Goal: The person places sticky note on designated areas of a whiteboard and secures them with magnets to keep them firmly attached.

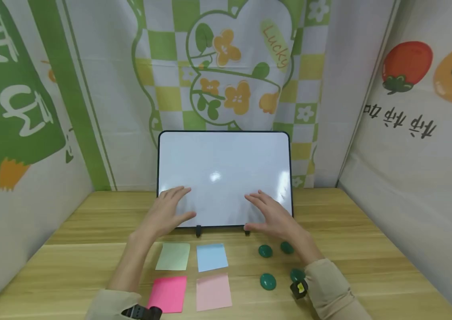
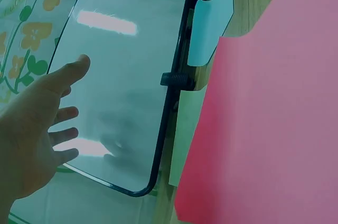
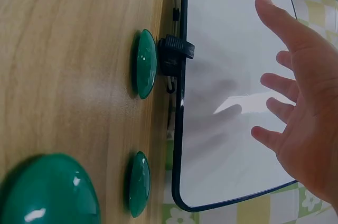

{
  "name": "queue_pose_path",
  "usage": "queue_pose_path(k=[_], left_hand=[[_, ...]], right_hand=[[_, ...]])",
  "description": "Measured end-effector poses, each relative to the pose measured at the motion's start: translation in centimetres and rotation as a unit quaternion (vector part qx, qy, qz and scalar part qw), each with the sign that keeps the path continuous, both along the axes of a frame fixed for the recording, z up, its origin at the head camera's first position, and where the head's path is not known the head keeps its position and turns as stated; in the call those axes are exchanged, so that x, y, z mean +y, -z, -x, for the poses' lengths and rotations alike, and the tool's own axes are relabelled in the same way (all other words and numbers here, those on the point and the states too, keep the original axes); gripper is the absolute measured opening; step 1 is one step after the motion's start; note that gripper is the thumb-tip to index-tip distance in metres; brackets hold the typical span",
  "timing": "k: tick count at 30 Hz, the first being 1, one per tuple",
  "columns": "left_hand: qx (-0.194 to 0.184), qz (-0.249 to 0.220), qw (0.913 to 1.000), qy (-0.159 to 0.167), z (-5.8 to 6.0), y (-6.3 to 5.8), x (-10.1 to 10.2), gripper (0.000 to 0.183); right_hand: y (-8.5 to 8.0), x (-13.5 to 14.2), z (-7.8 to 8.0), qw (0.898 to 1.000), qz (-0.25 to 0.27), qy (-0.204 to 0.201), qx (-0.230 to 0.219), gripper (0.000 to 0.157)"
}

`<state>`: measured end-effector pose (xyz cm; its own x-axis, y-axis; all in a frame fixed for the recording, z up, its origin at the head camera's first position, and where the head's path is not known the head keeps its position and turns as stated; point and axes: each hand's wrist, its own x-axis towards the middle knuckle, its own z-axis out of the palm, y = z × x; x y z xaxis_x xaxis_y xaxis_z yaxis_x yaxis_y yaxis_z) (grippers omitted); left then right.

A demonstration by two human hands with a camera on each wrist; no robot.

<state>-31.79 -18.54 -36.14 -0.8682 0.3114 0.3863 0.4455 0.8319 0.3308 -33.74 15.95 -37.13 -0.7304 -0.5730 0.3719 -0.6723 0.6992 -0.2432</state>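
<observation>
A white board with a thin black frame stands upright on small black feet at the back of the table. In front of its left half is my left hand, fingers spread and holding nothing. My right hand is held the same way before the board's right half, its palm also bare. Below the left hand lie a green sticky note, a blue one, a bright pink one and a pale pink one. Several round green magnets lie below the right hand.
The wooden table carries all of this. Printed cloth hangs behind the board, and more cloth closes in the left side and the right side.
</observation>
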Motion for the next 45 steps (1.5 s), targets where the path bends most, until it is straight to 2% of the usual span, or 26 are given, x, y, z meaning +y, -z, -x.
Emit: queue_pose_path(k=[10, 18, 21, 28, 33, 37, 45], left_hand=[[-0.018, -0.033, 0.9992, 0.011, 0.4, 0.7, -1.3, 0.069], [-0.024, -0.033, 0.9992, -0.001, 0.6, 1.0, -2.1, 0.068], [-0.034, -0.048, 0.9983, 0.000, 0.4, 1.0, -2.5, 0.068], [-0.071, -0.110, 0.9908, 0.034, 0.3, 1.4, -3.5, 0.066], [-0.092, -0.140, 0.9849, 0.044, 0.3, 1.6, -4.1, 0.068], [-0.101, -0.148, 0.9825, 0.052, 0.2, 1.9, -4.6, 0.066], [-0.113, -0.166, 0.9781, 0.055, -0.1, 2.4, -5.7, 0.063]], right_hand=[[0.3, 0.1, 0.0, 1.000, -0.015, 0.014, -0.016, 0.084], [0.2, 0.2, 0.1, 0.999, -0.022, 0.009, -0.025, 0.083], [0.2, 0.2, 0.0, 0.999, -0.024, 0.007, -0.026, 0.083], [0.5, 0.5, 0.1, 0.999, -0.023, 0.000, -0.034, 0.083], [0.5, 0.8, 0.0, 0.999, -0.009, -0.006, -0.052, 0.082], [0.4, 1.3, -0.1, 0.998, 0.000, -0.007, -0.055, 0.081], [0.6, 2.4, -0.4, 0.995, 0.011, 0.002, -0.097, 0.079]])
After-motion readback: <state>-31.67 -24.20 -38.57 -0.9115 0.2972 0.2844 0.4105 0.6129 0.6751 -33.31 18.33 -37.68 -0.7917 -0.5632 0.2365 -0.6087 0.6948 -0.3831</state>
